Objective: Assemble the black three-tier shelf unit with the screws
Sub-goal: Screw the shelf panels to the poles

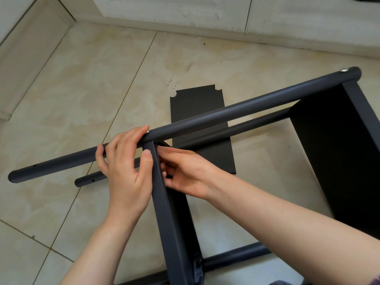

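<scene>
The black shelf unit lies on its side on the tiled floor. Its upper round pole runs from lower left to upper right, with a silver screw at the far end and another screw at the middle joint. My left hand wraps over the pole at that joint, its thumb on the edge of the middle shelf panel. My right hand reaches under the pole, fingers curled against the panel's corner; what they pinch is hidden. A mounted end shelf stands at the right.
A loose black shelf panel lies flat on the floor behind the poles. A second pole runs parallel below the first, and a third crosses near the bottom. White cabinet fronts line the far wall; a wall corner sits at the left.
</scene>
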Action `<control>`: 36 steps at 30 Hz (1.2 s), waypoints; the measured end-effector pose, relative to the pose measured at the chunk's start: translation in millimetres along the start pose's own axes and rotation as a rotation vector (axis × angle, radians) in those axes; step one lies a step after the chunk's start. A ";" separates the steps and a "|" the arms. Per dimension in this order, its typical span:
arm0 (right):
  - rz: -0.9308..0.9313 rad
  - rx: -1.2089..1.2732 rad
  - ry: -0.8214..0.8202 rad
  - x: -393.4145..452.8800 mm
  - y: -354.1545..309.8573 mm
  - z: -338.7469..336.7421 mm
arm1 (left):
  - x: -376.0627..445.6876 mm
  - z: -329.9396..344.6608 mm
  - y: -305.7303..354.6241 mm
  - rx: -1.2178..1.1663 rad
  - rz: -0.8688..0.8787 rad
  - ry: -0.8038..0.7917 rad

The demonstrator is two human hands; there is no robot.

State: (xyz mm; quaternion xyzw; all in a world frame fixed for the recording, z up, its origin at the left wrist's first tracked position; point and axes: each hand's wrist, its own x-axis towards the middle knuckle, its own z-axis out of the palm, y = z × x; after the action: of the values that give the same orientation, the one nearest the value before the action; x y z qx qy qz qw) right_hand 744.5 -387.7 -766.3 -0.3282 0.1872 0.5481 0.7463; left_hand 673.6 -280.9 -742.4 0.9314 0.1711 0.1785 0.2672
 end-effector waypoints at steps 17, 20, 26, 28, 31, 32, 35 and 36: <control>0.006 0.048 -0.052 -3.1 -4.6 1.5 | 0.0 -0.2 0.8 0.003 0.000 -0.003; 0.012 0.001 -0.028 -2.2 -4.8 1.4 | 0.0 0.2 0.3 0.004 0.000 -0.004; 0.062 -0.034 0.008 -5.7 -6.6 4.3 | 0.3 0.1 -0.3 0.008 0.002 -0.001; 0.057 -0.014 -0.006 -7.9 -7.8 4.9 | 0.2 0.0 -0.3 0.008 0.002 -0.001; 0.037 -0.006 -0.026 -9.0 -7.3 4.6 | 0.5 0.2 0.6 0.005 0.000 0.000; 0.024 0.008 -0.023 -9.0 -6.9 5.0 | 0.5 0.3 0.9 0.005 0.000 0.001; -0.001 0.045 -0.003 -6.1 -4.3 4.7 | 0.7 0.3 1.4 0.004 -0.002 -0.001; -0.004 0.050 0.001 -5.6 -3.0 4.6 | 0.7 0.3 1.3 0.004 -0.002 -0.002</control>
State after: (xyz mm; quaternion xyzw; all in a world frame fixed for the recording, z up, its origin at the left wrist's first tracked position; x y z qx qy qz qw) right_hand 745.1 -389.0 -758.6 -0.3102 0.2008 0.5416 0.7551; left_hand 674.6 -281.8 -741.7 0.9318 0.1722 0.1772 0.2658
